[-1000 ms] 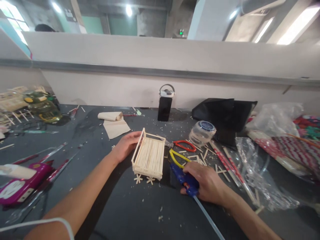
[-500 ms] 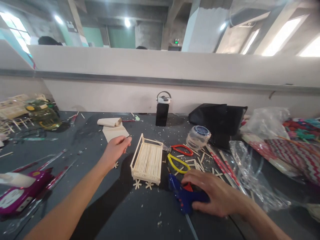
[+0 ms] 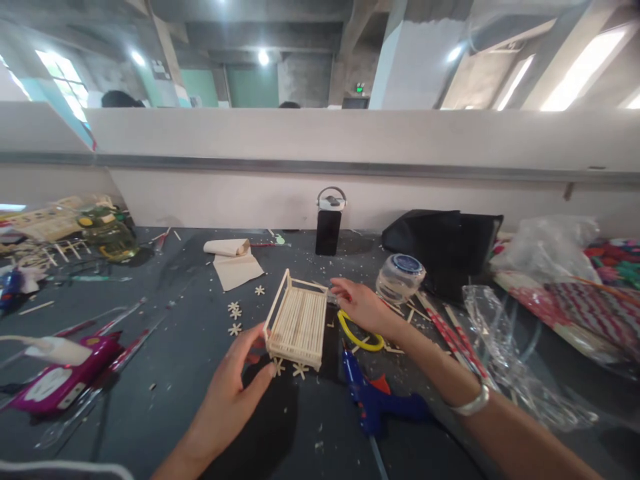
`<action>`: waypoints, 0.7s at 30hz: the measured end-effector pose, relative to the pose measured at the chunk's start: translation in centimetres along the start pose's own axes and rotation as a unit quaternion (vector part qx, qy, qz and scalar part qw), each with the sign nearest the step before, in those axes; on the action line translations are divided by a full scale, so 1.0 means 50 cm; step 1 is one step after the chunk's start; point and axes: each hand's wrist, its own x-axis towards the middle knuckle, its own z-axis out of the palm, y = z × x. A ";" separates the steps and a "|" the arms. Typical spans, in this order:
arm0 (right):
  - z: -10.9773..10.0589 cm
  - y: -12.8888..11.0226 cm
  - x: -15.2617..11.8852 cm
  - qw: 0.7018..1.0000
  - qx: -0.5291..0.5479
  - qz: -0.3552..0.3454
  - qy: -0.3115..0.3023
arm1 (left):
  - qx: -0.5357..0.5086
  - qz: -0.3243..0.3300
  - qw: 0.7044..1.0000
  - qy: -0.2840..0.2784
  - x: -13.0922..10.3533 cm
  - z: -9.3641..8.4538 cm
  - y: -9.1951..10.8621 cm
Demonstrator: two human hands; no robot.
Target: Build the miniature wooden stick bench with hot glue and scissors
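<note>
The stick bed (image 3: 296,320) sits on the dark tabletop (image 3: 200,400), between both hands. The left hand (image 3: 235,387) touches its near left corner, fingers loosely spread, gripping nothing firmly. The right hand (image 3: 363,307) reaches to the far right corner, fingers curved and open, beside the yellow-handled cutters (image 3: 357,333). The blue glue gun (image 3: 375,400) lies unheld just in front. A hard squeeze could likely snap the thin rails, and the glue gun's tip lying close may smear or scorch the frame. Half a second ago the right hand rested on the glue gun and the left hovered near the far left corner; both have since shifted.
</note>
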 end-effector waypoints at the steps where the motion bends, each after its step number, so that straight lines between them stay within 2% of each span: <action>1: 0.003 -0.001 0.005 1.000 0.006 -0.004 -0.005 | 0.011 0.006 1.000 0.002 0.003 0.004 -0.002; 6: 0.007 -0.004 0.007 0.999 0.037 -0.026 -0.022 | -0.025 -0.004 0.999 0.019 0.027 0.011 -0.008; 10: 0.010 -0.004 -0.006 0.998 0.064 -0.025 -0.013 | -0.059 -0.038 0.996 0.047 0.052 0.002 -0.015; 15: 0.017 -0.013 -0.028 0.995 0.099 -0.011 0.015 | -0.115 -0.109 0.984 0.081 0.122 -0.022 -0.044; 21: 0.033 -0.024 -0.050 0.993 0.113 0.000 0.022 | -0.247 -0.131 0.959 0.052 0.204 -0.026 -0.073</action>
